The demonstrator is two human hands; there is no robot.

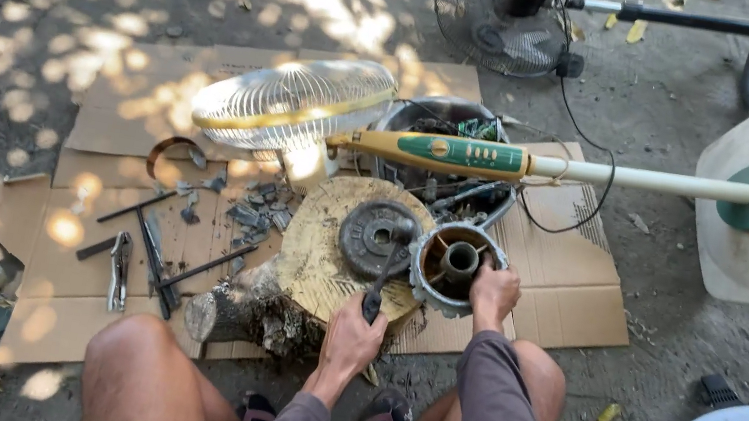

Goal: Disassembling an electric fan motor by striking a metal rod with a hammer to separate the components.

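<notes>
Gripping the motor housing (456, 267) rim, right hand (494, 294) sits beside it.

The round wooden stump top (319, 250) is crowded by a dark metal weight disc (372, 237) and a round motor housing (457, 265). Behind, a yellow-green fan pole (465, 155) bars the way. Left, loose tools (144, 253) litter the cardboard sheet (105, 125); its right part lies free.

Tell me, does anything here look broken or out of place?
Yes. Two pedestal fans lie toppled on the ground: a cream one across the cardboard, a dark one behind. Metal scraps are strewn beside the wooden stump.
</notes>
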